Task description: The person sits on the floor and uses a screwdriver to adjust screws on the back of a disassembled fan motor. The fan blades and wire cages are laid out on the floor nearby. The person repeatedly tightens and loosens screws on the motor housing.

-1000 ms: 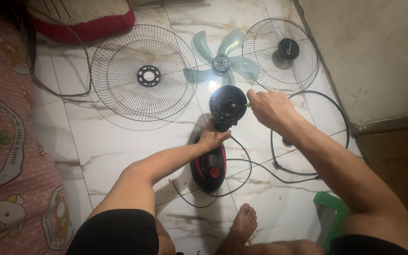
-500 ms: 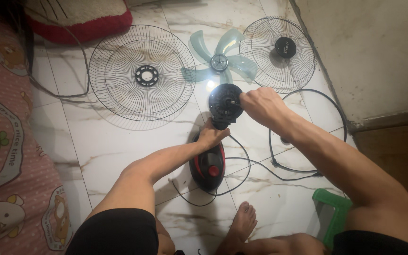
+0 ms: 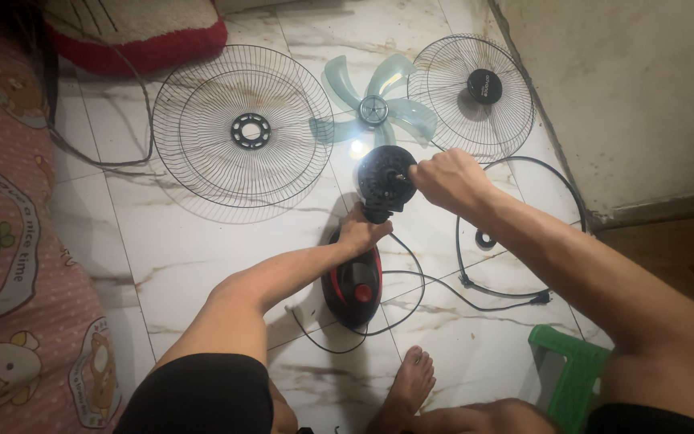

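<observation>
A black fan motor head (image 3: 382, 182) stands on its black and red base (image 3: 353, 283) on the marble floor. My left hand (image 3: 361, 234) grips the neck just under the motor. My right hand (image 3: 443, 177) is closed at the motor's front, fingers around the shaft area; what it pinches is hidden. Behind lie a pale blue fan blade (image 3: 373, 103), a large wire guard (image 3: 242, 133) and a smaller wire guard with a black centre cap (image 3: 472, 95).
A black power cord (image 3: 411, 297) loops around the base. A black ring (image 3: 516, 229) lies at the right by the wall. A green stool (image 3: 576, 370) is at the lower right, my foot (image 3: 409, 384) in front, a patterned mat (image 3: 10, 241) left.
My right hand has shifted left onto the front of the motor. The left hand stays on the neck.
</observation>
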